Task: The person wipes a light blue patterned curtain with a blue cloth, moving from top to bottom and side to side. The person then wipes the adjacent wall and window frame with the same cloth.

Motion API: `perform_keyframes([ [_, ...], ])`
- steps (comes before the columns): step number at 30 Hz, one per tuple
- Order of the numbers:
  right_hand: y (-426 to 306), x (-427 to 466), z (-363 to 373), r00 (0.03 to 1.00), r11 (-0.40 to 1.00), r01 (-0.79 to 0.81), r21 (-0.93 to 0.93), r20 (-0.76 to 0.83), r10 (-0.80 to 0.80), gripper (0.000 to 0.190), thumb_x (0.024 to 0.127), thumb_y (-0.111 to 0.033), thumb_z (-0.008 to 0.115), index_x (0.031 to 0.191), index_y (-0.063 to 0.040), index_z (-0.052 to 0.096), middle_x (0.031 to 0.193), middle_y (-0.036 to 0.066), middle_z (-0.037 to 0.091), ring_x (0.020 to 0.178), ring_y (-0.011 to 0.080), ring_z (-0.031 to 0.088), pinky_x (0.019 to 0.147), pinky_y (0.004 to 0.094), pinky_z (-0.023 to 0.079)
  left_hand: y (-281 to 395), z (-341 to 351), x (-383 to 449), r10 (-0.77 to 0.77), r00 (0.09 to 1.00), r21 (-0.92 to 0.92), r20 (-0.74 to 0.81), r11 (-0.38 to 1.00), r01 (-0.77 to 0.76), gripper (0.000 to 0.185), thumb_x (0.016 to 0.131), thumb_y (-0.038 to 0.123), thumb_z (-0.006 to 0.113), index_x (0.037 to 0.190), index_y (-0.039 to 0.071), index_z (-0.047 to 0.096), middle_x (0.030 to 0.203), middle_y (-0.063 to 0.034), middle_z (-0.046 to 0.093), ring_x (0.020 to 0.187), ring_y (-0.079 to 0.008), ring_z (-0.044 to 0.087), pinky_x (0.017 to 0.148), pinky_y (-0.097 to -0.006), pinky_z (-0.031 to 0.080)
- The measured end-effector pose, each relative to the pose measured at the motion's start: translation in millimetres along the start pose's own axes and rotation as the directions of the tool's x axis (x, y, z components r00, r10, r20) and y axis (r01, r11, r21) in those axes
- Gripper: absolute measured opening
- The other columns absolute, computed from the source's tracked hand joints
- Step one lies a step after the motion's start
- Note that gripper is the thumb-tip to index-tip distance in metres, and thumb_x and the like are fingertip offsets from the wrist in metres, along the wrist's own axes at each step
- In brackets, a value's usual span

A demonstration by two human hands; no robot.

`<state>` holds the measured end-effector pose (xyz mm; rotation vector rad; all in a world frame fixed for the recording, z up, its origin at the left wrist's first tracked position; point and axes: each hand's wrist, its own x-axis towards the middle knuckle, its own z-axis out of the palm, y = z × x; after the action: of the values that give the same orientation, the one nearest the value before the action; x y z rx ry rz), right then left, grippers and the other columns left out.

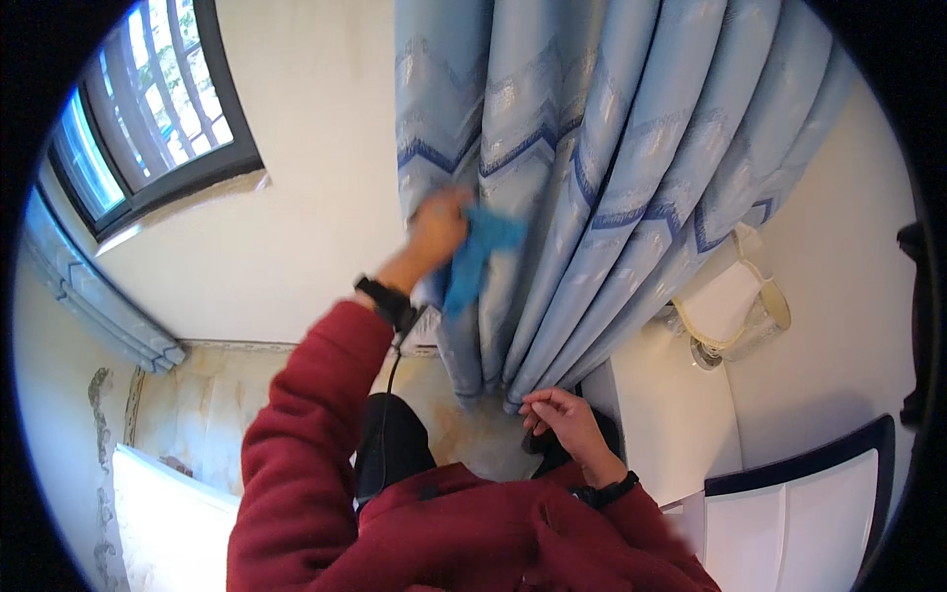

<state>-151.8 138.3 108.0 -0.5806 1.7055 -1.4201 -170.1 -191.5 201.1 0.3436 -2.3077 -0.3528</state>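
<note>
My left hand (442,229), blurred, is raised in front of the near edge of a pleated blue curtain (629,170) with a darker zigzag pattern. It grips a bright blue cloth (473,255), which hangs down to its right against the curtain. Lower down, my right hand (562,422) is close to the curtain's bottom hem, its fingers loosely bent and nothing seen in them. Whether its fingertips touch the fabric cannot be told. Both wrists wear black bands, and a thin cable runs down from the left one.
A barred window (159,96) is at upper left, above a second curtain (96,288). On the right, a lamp with a cream-trimmed shade (718,303) stands on a white cabinet top (673,399). A dark-edged white headboard (806,510) is lower right, a white panel (170,518) lower left.
</note>
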Motion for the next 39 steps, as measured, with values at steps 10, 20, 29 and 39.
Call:
perform_keyframes([
  [10, 11.4, 0.6, 14.7, 0.962, 0.986, 0.161, 0.045, 0.216, -0.167, 0.019, 0.098, -0.012, 0.051, 0.111, -0.004, 0.063, 0.101, 0.005, 0.067, 0.085, 0.0139, 0.065, 0.071, 0.0276, 0.051, 30.9, 20.4, -17.3, 0.212, 0.790, -0.147, 0.576, 0.977, -0.155, 0.028, 0.067, 0.001, 0.056, 0.094, 0.001, 0.064, 0.090, -0.0250, 0.065, 0.087, -0.0418, 0.063, 0.078, -0.0484, 0.050],
  [20, 41.3, -10.3, 20.9, 0.976, 0.992, -0.121, 0.026, 0.187, 0.114, 0.021, 0.097, -0.016, 0.054, 0.112, -0.003, 0.061, 0.100, 0.006, 0.066, 0.082, 0.0135, 0.064, 0.069, 0.0254, 0.052, -16.7, -28.3, -307.1, -0.104, 0.835, -0.336, 0.540, 0.884, 0.327, 0.026, 0.069, 0.003, 0.059, 0.095, 0.006, 0.058, 0.092, -0.0153, 0.059, 0.091, -0.0394, 0.058, 0.078, -0.0482, 0.047],
  [29, 56.1, 68.5, 49.5, 0.883, 0.935, -0.254, -0.247, 0.334, 0.329, 0.020, 0.097, -0.015, 0.053, 0.111, -0.004, 0.064, 0.101, 0.004, 0.067, 0.085, 0.0124, 0.064, 0.069, 0.0268, 0.052, -94.5, -91.8, -362.4, 0.342, 0.692, -0.354, 0.636, 0.926, -0.133, 0.022, 0.069, 0.015, 0.063, 0.088, 0.009, 0.055, 0.095, -0.0093, 0.055, 0.100, -0.0292, 0.053, 0.084, -0.0437, 0.039],
  [39, -73.5, 260.4, 138.5, 0.697, 0.956, 0.239, -0.170, 0.716, -0.047, 0.038, 0.091, -0.010, 0.060, 0.129, -0.009, 0.054, 0.109, 0.010, 0.065, 0.100, 0.0180, 0.062, 0.087, 0.0322, 0.049, -133.7, -79.6, -356.9, 0.298, 0.616, -0.483, 0.729, 0.862, 0.154, 0.032, 0.068, 0.030, 0.064, 0.089, 0.008, 0.053, 0.091, -0.0121, 0.052, 0.092, -0.0317, 0.054, 0.080, -0.0427, 0.042],
])
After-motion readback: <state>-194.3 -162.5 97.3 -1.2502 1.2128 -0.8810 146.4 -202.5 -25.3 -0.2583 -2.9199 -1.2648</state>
